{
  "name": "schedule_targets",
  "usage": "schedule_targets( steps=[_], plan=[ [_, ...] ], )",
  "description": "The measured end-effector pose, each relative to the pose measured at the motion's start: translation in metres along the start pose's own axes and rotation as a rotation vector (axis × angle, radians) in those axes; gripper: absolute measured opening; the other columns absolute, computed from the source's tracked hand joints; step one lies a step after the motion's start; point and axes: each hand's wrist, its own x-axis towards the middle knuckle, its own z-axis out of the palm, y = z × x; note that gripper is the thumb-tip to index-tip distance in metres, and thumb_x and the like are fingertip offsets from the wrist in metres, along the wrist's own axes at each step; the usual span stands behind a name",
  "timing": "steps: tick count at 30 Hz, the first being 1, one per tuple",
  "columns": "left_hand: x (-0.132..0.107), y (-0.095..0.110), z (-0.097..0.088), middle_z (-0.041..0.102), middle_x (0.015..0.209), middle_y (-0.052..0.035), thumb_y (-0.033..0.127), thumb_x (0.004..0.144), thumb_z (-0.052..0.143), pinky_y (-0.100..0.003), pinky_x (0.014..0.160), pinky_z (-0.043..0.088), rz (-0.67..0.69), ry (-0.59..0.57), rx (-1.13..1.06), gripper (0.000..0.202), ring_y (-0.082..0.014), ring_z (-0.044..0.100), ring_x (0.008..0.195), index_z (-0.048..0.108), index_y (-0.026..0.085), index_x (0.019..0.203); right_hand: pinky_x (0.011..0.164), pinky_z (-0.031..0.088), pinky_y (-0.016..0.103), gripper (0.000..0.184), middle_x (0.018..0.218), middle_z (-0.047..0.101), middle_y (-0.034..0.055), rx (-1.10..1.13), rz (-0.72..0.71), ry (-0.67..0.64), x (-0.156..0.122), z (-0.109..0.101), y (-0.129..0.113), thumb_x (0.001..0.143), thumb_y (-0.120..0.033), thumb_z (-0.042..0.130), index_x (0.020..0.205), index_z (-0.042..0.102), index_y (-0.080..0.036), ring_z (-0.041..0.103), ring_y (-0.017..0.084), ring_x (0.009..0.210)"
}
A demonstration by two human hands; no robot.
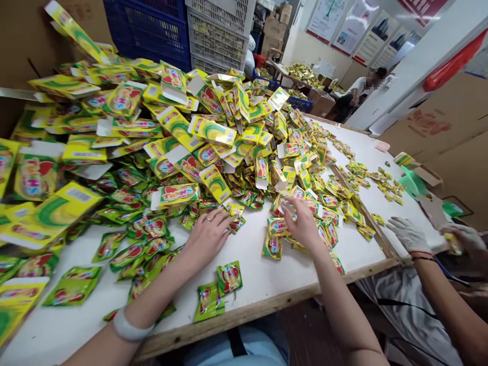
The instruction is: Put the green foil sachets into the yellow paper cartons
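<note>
A big heap of green and yellow sachets [244,168] and flat yellow cartons [179,127] covers the white table [251,254]. My left hand [209,231] lies on the table at the heap's near edge, fingers curled down over a sachet [235,211]. My right hand [301,218] reaches into the pile, fingers pinched on a sachet [286,206]. A small stack of sachets [275,236] lies just below it. Two loose sachets [219,290] rest near the front edge.
Another person's gloved hands [409,235] work at the right, at a second white table [366,152] with scattered sachets. Blue and white crates [183,30] stand behind the heap. A seated person [358,89] is at a far table. Cardboard boxes [450,132] line the right.
</note>
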Motion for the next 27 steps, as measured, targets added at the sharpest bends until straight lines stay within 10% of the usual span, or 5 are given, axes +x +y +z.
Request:
schedule_targets(
  steps=[11, 20, 27],
  plan=[
    [0.002, 0.010, -0.004, 0.066, 0.122, -0.0158, 0.021, 0.093, 0.046, -0.047, 0.099, 0.042, -0.125, -0.014, 0.126, 0.032, -0.0309, 0.058, 0.114, 0.061, 0.012, 0.120, 0.098, 0.040, 0.049, 0.071, 0.152, 0.037, 0.0217, -0.541, -0.292, -0.549, 0.064, 0.058, -0.063, 0.081, -0.018, 0.061, 0.149, 0.039, -0.014, 0.041, 0.037, 0.129],
    [0.006, 0.011, 0.017, 0.050, 0.146, -0.0207, 0.020, 0.080, 0.054, -0.052, 0.116, 0.023, -0.098, -0.203, 0.065, 0.065, -0.0329, 0.041, 0.139, 0.042, 0.006, 0.143, 0.116, 0.024, 0.052, 0.083, 0.152, 0.042, 0.0189, -0.284, -0.401, -0.615, 0.032, 0.065, -0.071, 0.077, -0.024, 0.064, 0.152, 0.032, -0.010, 0.028, 0.036, 0.145],
    [-0.002, -0.015, 0.008, 0.058, 0.138, -0.0152, 0.033, 0.087, 0.059, -0.051, 0.112, 0.029, -0.134, -0.102, -0.079, 0.066, -0.0307, 0.051, 0.128, 0.035, 0.015, 0.146, 0.109, 0.040, 0.045, 0.027, 0.103, 0.073, 0.0156, -0.041, -0.356, -0.549, 0.026, 0.063, -0.086, 0.084, -0.012, 0.058, 0.111, 0.064, -0.011, 0.064, 0.029, 0.109]
  ],
)
